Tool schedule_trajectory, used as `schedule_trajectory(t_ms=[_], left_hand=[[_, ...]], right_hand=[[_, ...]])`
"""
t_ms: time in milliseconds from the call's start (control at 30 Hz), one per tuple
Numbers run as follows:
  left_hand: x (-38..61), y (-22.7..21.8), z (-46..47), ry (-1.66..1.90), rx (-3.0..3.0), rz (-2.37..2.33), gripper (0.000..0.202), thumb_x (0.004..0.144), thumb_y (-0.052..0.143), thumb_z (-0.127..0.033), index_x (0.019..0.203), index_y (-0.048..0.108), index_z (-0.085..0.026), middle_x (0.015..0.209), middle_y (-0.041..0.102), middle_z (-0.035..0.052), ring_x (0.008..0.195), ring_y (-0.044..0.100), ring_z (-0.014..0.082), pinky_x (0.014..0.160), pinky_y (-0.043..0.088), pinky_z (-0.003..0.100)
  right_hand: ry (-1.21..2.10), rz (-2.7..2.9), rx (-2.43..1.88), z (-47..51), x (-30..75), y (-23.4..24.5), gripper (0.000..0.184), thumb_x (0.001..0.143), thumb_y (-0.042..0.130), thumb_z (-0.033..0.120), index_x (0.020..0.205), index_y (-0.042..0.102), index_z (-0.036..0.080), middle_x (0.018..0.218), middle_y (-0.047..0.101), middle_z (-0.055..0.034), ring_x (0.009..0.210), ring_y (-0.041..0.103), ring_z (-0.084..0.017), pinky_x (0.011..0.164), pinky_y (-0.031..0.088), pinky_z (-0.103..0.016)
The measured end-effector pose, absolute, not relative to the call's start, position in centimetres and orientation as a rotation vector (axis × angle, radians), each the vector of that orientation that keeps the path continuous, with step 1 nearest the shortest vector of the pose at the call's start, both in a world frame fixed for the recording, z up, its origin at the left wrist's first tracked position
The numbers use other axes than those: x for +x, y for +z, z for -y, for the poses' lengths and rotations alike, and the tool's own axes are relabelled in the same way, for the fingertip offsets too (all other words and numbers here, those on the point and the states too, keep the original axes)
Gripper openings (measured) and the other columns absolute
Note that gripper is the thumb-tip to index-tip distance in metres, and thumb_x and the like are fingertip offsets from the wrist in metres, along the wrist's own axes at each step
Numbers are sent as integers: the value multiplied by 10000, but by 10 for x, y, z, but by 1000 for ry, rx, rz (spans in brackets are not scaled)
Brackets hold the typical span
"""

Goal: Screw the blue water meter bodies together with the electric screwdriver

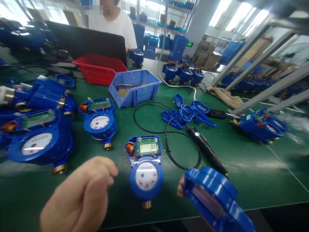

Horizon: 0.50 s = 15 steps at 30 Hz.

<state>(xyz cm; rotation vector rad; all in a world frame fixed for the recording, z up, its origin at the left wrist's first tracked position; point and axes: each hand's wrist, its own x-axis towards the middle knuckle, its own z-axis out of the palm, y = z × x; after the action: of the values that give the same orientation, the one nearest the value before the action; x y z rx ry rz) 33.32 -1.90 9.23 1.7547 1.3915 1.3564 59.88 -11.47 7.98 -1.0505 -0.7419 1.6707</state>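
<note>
A blue water meter [146,180] with a round white dial sits in front of me, its display reading about 0.3 and its wiring exposed. To its left hovers my left hand [79,196], fingers curled and pressed against the thumb; whatever they may pinch cannot be made out. My right hand [180,188] grips a blue plastic meter cover [217,196], tilted at the meter's right. The cover hides most of that hand, and only some fingertips show past its left edge. Neither hand touches the meter.
More meters [100,122] stand at left. A blue bin [137,91] of small brass-coloured parts and a red bin [98,69] lie behind. Right of centre are a black cabled electric screwdriver [207,149] and several loose blue covers [185,112]. A person [113,25] sits opposite behind a dark monitor [89,45].
</note>
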Motion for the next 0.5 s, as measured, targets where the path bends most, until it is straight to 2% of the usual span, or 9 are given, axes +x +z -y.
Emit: schedule_trajectory(t_ms=[33, 67, 133, 200, 333, 500], left_hand=[[331, 87, 10, 1417, 1599, -1444, 176, 828, 528, -301, 978, 612, -263, 771, 645, 20, 758, 648, 199, 726, 571, 361], [331, 82, 1, 1425, 1473, -1441, 259, 791, 577, -266, 1049, 576, -237, 876, 651, 38, 846, 650, 205, 795, 560, 369], [337, 69, -16, 1268, 1327, -1337, 428, 745, 619, -254, 1153, 505, -195, 1128, 607, 101, 1069, 595, 236, 937, 497, 390], [344, 57, -27, 1057, 1255, -1194, 506, 747, 606, -289, 1216, 457, -169, 1290, 521, 148, 1211, 498, 267, 1007, 439, 408], [354, 44, -33, 857, 1080, -999, 584, 770, 559, -365, 1286, 379, -159, 1275, 546, 159, 1136, 561, 287, 943, 488, 423], [351, 40, -32, 737, 1046, -861, 761, 706, 681, -371, 1330, 292, -175, 1265, 555, 149, 1108, 577, 291, 950, 475, 402]], right_hand=[[1581, 799, -1085, 107, 603, 81, 703, 549, 815, 435, 1200, 582, 306, 1211, 598, -89, 1142, 525, -353, 1043, 293, -548], [1503, 855, -1115, 97, 605, 83, 674, 558, 812, 427, 1182, 600, 284, 1198, 605, -101, 1133, 533, -352, 1040, 302, -549], [1404, 918, -1173, 74, 602, 91, 615, 581, 810, 356, 1157, 619, 256, 1199, 605, -111, 1146, 531, -345, 1040, 310, -546], [1345, 944, -1208, 51, 591, 101, 594, 571, 820, 304, 1131, 634, 237, 1199, 603, -110, 1159, 522, -346, 1042, 316, -547], [1263, 995, -1185, 17, 568, 112, 570, 582, 820, 336, 1116, 643, 240, 1252, 567, -87, 1187, 497, -342, 1037, 351, -520], [1222, 1005, -1194, 2, 566, 106, 554, 630, 794, 355, 1151, 623, 279, 1252, 576, -61, 1156, 533, -312, 1043, 343, -525]])
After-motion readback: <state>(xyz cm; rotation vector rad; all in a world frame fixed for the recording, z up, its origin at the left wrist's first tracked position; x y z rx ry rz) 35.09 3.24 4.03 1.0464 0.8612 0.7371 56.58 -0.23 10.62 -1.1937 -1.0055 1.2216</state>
